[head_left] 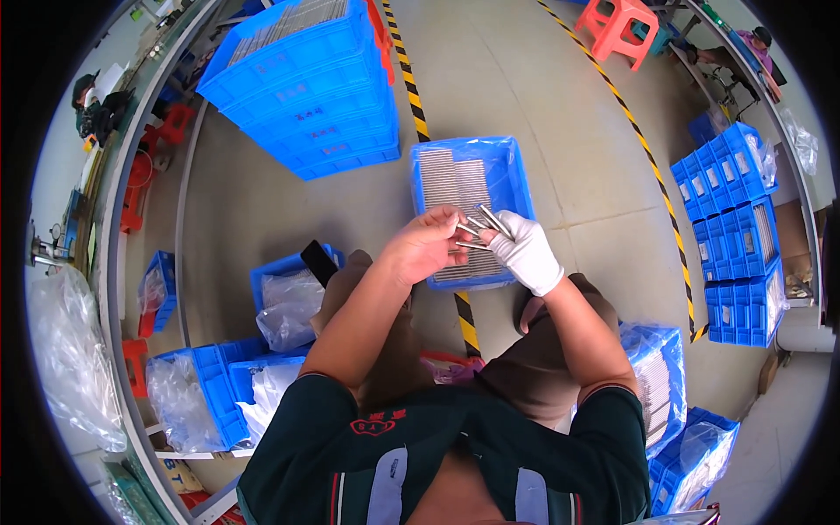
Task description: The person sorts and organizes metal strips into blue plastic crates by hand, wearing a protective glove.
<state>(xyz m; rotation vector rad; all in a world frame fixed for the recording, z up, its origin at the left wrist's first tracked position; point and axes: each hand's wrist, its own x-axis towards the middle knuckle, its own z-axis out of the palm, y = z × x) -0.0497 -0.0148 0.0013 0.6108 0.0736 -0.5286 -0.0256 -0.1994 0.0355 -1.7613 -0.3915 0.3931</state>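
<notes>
Straight ahead on the floor, a plastic-lined blue crate (pixel 522 175) holds neat rows of slim silver metal rods (pixel 439 178). Above its near part my two hands come close together. My bare left hand (pixel 427 245) pinches short metal rods between thumb and fingers; how many is hard to make out. A white glove covers my right hand (pixel 528 255), which is closed around several metal rods (pixel 495 222) that fan out past its fingers. Part of the crate's contents lies hidden behind the hands.
Tall stacked blue crates (pixel 306 114) stand at the far left, more blue crates (pixel 735 236) at the right. Lined crates (pixel 656 376) flank my legs. A dark phone-like slab (pixel 318 262) lies by my left knee. Yellow-black tape (pixel 411 79) marks the floor. Other people sit at side benches.
</notes>
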